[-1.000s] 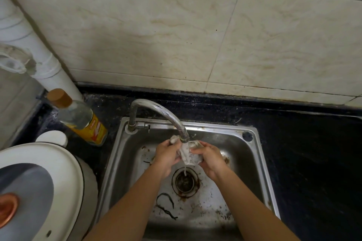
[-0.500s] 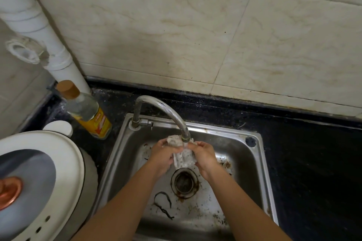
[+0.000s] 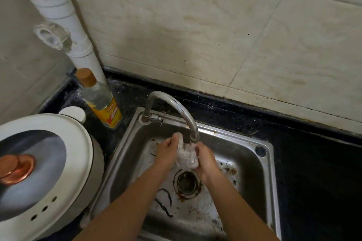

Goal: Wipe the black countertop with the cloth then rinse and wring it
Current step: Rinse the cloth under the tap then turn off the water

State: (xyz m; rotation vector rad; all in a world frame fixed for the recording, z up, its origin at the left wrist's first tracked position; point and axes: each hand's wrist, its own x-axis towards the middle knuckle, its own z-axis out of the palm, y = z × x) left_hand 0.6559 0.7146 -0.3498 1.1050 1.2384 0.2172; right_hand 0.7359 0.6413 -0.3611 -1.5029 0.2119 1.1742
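While the cloth (image 3: 185, 155) sits bunched just under the spout of the faucet (image 3: 176, 109), both hands close on it from either side — the left hand (image 3: 167, 151) at its nine o'clock, the right hand (image 3: 205, 159) at its three o'clock, fingers curled in and pressing the wad between them. It hangs over the steel sink (image 3: 252, 162), with the drain (image 3: 187, 181) directly below at six o'clock. Whether water is running is hard to tell; the cloth looks wet and glossy.

Judging by this, the wipe of the black countertop (image 3: 313, 172) is done and the rinse is the step in hand. To do it well, the cloth should be opened and refolded under the spout so that fresh water reaches the inner layers, not only the outside of the bundle. Squeezing and releasing a few times would push the grime out. For the wring, the hands should twist in opposite directions, low in the basin — that keeps the runoff falling toward the drain and off the counter. The basin floor carries dark debris and stains, so the cloth is best kept from touching it. The bottle (image 3: 100, 100) at ten o'clock of the sink stands well clear of the work.
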